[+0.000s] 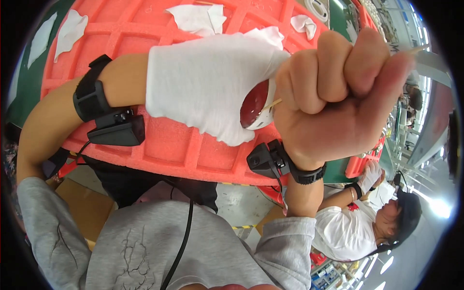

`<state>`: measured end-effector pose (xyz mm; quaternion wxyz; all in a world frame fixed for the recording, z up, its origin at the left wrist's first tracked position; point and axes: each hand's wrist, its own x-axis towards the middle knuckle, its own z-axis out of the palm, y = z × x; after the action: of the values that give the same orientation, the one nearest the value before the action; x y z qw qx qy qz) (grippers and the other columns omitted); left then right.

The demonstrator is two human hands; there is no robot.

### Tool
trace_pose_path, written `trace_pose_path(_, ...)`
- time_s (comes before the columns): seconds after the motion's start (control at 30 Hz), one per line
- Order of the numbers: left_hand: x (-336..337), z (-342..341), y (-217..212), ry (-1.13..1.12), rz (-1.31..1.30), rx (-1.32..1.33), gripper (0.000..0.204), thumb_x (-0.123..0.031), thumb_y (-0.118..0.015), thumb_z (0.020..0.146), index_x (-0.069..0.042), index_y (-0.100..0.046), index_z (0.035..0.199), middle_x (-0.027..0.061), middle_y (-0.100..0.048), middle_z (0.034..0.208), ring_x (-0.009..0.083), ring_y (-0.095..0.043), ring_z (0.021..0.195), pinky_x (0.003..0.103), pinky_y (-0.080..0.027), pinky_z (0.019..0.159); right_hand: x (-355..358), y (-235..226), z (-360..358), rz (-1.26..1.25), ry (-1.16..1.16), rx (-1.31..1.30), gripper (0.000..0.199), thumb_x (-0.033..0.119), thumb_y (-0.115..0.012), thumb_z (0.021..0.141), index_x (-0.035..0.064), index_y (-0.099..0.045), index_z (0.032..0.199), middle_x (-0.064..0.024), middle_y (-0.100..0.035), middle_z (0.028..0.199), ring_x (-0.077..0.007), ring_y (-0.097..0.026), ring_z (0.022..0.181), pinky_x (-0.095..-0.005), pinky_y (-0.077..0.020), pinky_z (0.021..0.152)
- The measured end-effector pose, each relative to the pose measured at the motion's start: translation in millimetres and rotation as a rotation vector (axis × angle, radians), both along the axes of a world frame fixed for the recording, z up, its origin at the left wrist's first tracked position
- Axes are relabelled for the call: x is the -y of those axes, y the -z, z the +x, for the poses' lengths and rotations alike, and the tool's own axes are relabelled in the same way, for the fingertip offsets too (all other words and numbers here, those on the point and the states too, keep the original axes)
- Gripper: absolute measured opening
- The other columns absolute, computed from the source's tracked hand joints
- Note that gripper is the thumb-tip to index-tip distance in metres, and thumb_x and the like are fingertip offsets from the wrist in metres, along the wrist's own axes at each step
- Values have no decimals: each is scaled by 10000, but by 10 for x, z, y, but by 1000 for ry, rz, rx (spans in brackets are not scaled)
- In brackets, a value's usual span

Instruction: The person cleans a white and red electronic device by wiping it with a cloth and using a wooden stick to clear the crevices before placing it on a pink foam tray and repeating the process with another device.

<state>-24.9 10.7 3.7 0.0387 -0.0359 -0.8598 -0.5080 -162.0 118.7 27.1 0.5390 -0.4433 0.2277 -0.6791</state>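
Observation:
My left hand [208, 82], in a white cloth glove, holds a small rounded device [254, 104] with a glossy dark red face and a white shell. Its fingertips are hidden behind my right hand. Raised close to the camera, my bare right hand [338, 94] is closed around a thin wooden stick [272, 104]. One stick end shows beside the device; a pale tip [420, 49] pokes out past the thumb and forefinger. Whether both ends belong to one stick I cannot tell. Black straps with small cameras circle both wrists.
Beneath my hands lies a red foam tray [164, 145] with square compartments. White cloths [198, 19] rest on it, another crumpled one [303, 26] farther right. A white coil [316, 8] lies at the back. At right sits a co-worker [355, 222] in a dark cap and white shirt.

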Motion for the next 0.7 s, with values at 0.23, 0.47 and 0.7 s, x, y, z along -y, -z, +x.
trace_pose_path(0.23,37,-41,55,118,34,78,222,-118,-733,686,-47,-609,857,101,-658,765,253,-648,697,372,-512,613,-16,5,190,-7,47,58,380,237,-445,1063,25,-491,750,-4,-422,561,-69,-338,432,-249,-245,405)
trace_pose_path(0.47,-24,-30,280,75,-45,-400,244,-168,-775,743,-54,-639,910,55,-679,845,167,-650,759,324,-525,648,85,35,265,-254,134,-642,224,143,-492,1016,30,-626,878,-81,-590,628,-175,-516,500,-283,-399,458)
trace_pose_path(0.7,-38,9,-142,13,106,255,367,-178,-844,754,-48,-681,1056,58,-684,933,175,-666,867,322,-546,766,42,156,233,92,240,-44,326,158,-525,1016,-11,-535,737,-114,-472,579,-186,-446,486,-296,-378,487)
